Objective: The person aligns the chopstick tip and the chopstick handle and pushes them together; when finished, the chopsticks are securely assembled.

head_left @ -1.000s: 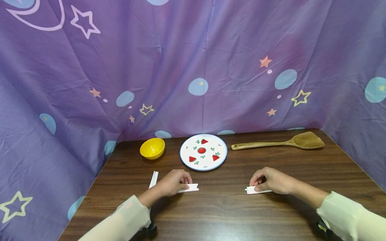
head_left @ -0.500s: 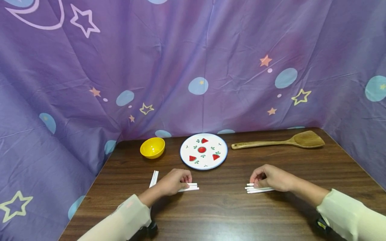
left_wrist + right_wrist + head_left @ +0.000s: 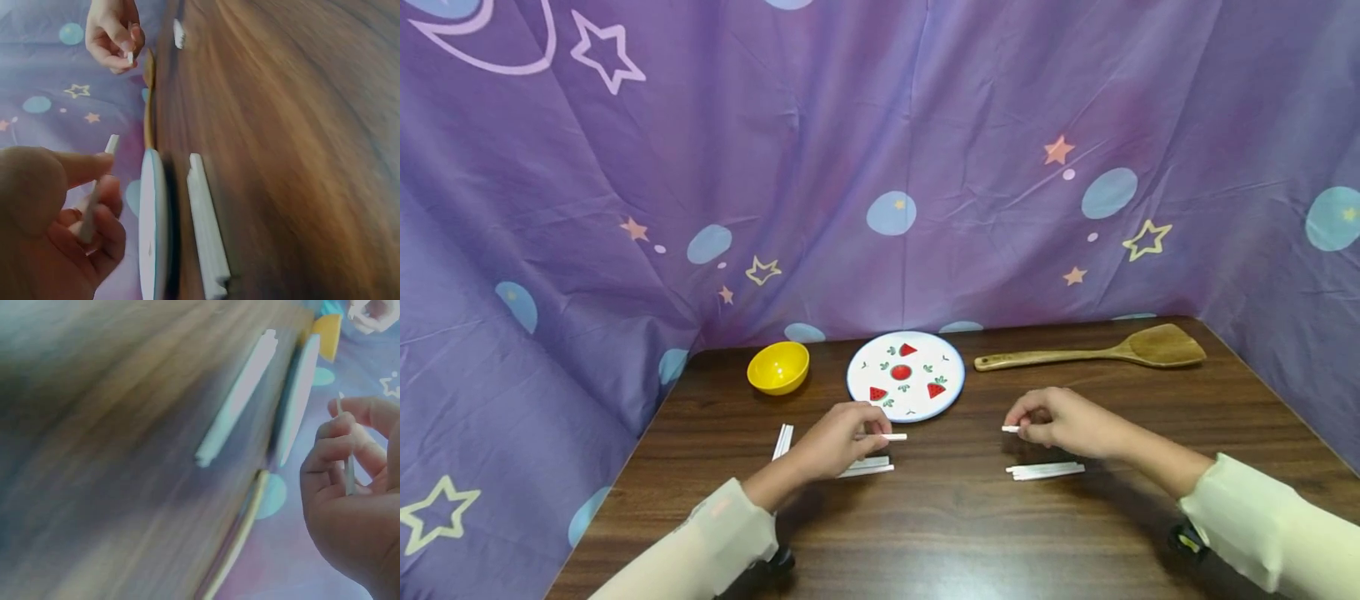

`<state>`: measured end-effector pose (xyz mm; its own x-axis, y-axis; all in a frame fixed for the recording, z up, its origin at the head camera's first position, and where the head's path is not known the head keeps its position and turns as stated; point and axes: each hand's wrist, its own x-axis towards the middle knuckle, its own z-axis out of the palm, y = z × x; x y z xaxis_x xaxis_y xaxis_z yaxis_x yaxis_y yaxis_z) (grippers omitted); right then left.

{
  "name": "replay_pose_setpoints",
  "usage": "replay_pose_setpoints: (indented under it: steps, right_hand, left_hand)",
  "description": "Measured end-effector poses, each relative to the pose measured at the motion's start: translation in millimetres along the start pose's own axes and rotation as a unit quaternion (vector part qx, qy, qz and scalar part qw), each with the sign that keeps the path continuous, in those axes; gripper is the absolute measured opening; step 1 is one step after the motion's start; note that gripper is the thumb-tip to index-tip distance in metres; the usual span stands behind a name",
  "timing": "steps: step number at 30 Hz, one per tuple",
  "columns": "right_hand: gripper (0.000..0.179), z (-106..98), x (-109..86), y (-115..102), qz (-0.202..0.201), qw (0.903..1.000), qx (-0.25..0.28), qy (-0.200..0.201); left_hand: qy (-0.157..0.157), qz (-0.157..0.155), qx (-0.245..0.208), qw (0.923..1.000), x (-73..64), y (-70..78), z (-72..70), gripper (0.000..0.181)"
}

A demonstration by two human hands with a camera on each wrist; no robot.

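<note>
Upright yellow bowl (image 3: 778, 368) showing its glossy inside, watermelon-print plate (image 3: 917, 383) alongside, left hand (image 3: 848, 440) pinching one slim white stick (image 3: 895, 437), right hand (image 3: 1067, 421) pinching a second white stick (image 3: 1011, 428), both above the counter (image 3: 955, 533)

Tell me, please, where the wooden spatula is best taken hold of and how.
I'd probably take the wooden spatula by its handle, coming down from above and gripping across its long sides: it lies flat on the table, and the handle is slimmer than the broad blade.
</note>
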<state>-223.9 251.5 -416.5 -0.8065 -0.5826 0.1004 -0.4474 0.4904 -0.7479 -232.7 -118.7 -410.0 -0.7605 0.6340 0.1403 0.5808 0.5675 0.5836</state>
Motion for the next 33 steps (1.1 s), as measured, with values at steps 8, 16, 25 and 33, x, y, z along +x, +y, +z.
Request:
replay_pose_setpoints:
  steps: [8, 16, 25, 33]
  right_hand:
    - [0.010, 3.2, 12.4, -25.1, -0.009, 0.9992, 0.037, -0.008]
    - [0.013, 15.0, 23.7, -57.0, -0.028, 0.9982, 0.052, -0.003]
    - [0.007, 27.2, 33.4, -72.9, -0.061, 0.9960, 0.044, 0.049]
    - [0.007, 27.4, 36.4, -77.8, -0.068, 0.9935, 0.059, 0.070]
  left_hand:
    - [-0.007, -0.019, -0.185, 0.9825, 9.3, 15.6, 0.2, 0.006]
    - [0.003, 0.033, -0.163, 0.9861, 11.6, 33.8, -1.0, 0.011]
    - [0.033, 0.037, -0.178, 0.9828, 13.5, 44.0, 3.6, 0.014]
    - [0.055, 0.025, -0.197, 0.9785, 17.2, 46.9, 3.5, 0.013]
